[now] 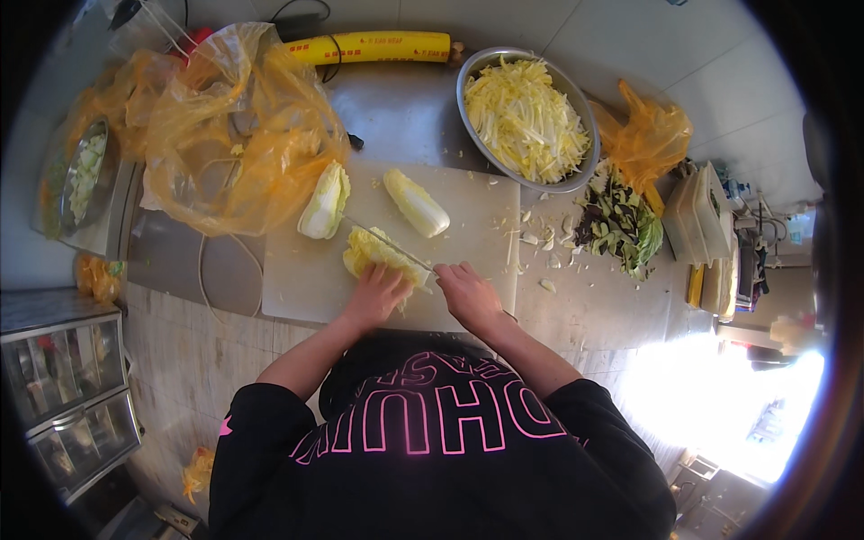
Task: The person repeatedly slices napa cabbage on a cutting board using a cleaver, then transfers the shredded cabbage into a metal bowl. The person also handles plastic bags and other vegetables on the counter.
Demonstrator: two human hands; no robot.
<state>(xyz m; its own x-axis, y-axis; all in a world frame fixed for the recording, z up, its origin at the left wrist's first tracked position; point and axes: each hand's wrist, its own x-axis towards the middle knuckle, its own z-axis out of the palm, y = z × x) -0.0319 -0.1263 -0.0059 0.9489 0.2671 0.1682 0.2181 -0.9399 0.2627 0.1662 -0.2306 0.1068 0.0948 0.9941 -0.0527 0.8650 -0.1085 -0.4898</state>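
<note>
A white cutting board [301,283] lies on the counter before me. My left hand [380,292] presses its fingers down on a piece of napa cabbage [362,250], holding it against the board. The handle of a kitchen knife [400,248] is in my closed right hand [468,295]. Its thin blade slants up and left along the far side of my left fingers, at the cabbage; how deep it sits cannot be told. Beyond my hands lie two more napa cabbage pieces, one at the left [324,202] and one at the right [417,204].
A steel bowl [583,166] full of shredded cabbage [522,117] stands behind the board. Crumpled orange plastic bags [243,135] spread at the left. Loose leaves [621,220] and scraps lie right of the board, near white containers [697,216]. A yellow roll [387,47] rests along the back.
</note>
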